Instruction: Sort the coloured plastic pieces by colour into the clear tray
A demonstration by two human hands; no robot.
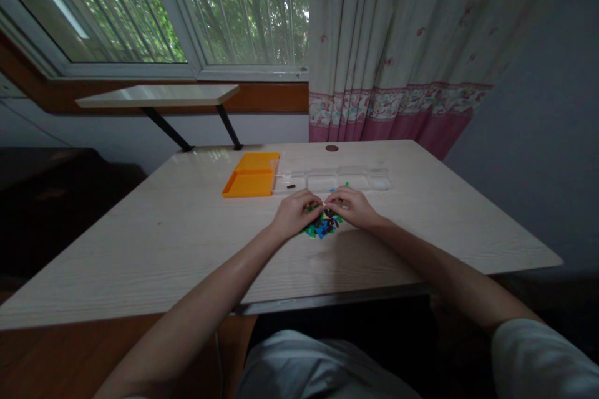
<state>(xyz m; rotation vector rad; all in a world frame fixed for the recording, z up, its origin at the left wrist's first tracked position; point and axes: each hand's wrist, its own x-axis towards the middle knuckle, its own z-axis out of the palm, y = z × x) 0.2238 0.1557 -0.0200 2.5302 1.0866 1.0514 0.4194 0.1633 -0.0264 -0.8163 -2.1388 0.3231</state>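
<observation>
A heap of small blue, green and dark brown plastic pieces (322, 227) lies on the table, with a few pale ones among them. My left hand (296, 212) rests at the heap's left side, fingers curled in a pinch. From the right, my right hand (352, 206) pinches too, its fingertips almost meeting the left ones over the heap. A tiny pale bit shows between the fingertips, too small to name. Just beyond the hands is a clear compartment tray (321, 181). It has a brown piece (291, 186) at its left and a green piece (347, 184) near the right hand.
An orange plastic case (251, 176) sits left of the clear tray. Farther back are a dark round disc (332, 148) and a small raised shelf (159, 96) on black legs. A curtain (388, 43) hangs behind the table (187, 243), beside a barred window.
</observation>
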